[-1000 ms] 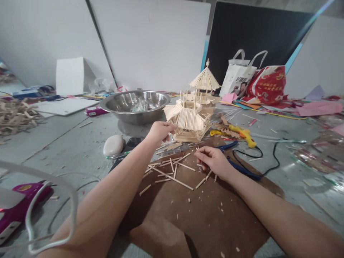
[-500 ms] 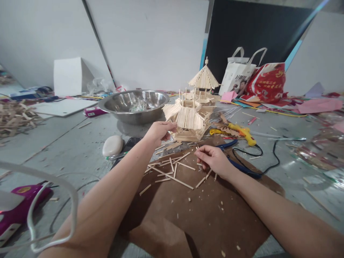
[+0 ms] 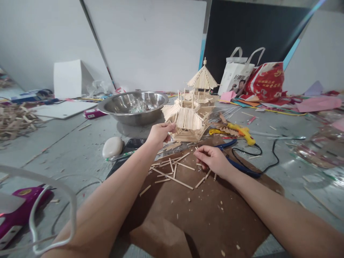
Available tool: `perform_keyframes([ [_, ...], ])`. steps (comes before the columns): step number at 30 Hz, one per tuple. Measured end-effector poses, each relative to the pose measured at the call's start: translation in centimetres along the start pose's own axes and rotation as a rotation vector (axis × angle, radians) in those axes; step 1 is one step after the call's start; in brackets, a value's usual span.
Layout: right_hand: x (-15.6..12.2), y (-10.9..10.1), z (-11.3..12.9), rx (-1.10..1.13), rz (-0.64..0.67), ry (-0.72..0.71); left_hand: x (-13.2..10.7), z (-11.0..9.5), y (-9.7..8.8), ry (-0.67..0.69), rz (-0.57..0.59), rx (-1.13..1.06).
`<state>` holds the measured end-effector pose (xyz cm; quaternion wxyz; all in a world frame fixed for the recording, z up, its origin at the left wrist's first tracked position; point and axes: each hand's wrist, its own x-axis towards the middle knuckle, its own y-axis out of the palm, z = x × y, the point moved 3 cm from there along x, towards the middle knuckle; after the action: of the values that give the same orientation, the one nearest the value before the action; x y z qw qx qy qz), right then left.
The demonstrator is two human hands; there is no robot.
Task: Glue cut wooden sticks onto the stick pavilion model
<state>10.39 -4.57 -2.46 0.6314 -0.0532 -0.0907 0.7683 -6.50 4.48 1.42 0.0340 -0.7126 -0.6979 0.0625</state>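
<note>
A pagoda model [image 3: 188,118] built of thin wooden sticks stands ahead of me, its lower tier topped by several short upright posts. At its front left corner, my left hand [image 3: 160,134] is closed, thumb and forefinger at the lower edge of the roof. My right hand [image 3: 211,157] hovers low over the brown sheet [image 3: 212,215], its fingers pinched on a short wooden stick [image 3: 196,147] whose tip just shows. Loose sticks [image 3: 173,177] lie scattered on the sheet between both hands.
A yellow hot glue gun [image 3: 243,133] and blue-handled pliers [image 3: 242,167] lie to the right. Back left stands a steel basin [image 3: 134,116]; nearer are a white rounded case [image 3: 112,147] and a purple power strip [image 3: 24,204] with cables. Bags [image 3: 264,84] stand behind.
Both hands keep nearly the same place and grip. The whole view has shifted slightly; the model appears a touch further left.
</note>
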Motion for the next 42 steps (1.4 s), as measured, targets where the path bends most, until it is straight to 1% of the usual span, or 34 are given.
perform_keyframes([
  [5,0.0,0.0,0.0,0.000,0.009,-0.009,0.0,-0.2,0.3,-0.029,-0.033,0.017],
  [9,0.0,0.0,0.1,-0.008,0.008,-0.014,-0.1,-0.4,0.3,-0.045,-0.032,0.022],
  [20,-0.1,0.0,0.0,-0.016,0.003,-0.002,0.1,-0.2,0.4,0.008,-0.036,-0.070],
  [28,-0.1,0.0,0.1,-0.016,0.006,-0.018,0.1,-0.2,0.4,-0.028,-0.038,-0.127],
  [32,-0.1,-0.1,0.1,-0.030,0.005,-0.021,0.2,0.1,0.5,-0.071,-0.031,-0.177],
  [36,0.0,-0.5,0.4,-0.060,-0.013,-0.047,0.4,0.3,0.5,-0.085,-0.026,-0.203],
  [42,0.0,-1.7,1.1,-0.066,-0.087,-0.082,0.4,0.1,0.6,-0.079,-0.047,-0.183],
])
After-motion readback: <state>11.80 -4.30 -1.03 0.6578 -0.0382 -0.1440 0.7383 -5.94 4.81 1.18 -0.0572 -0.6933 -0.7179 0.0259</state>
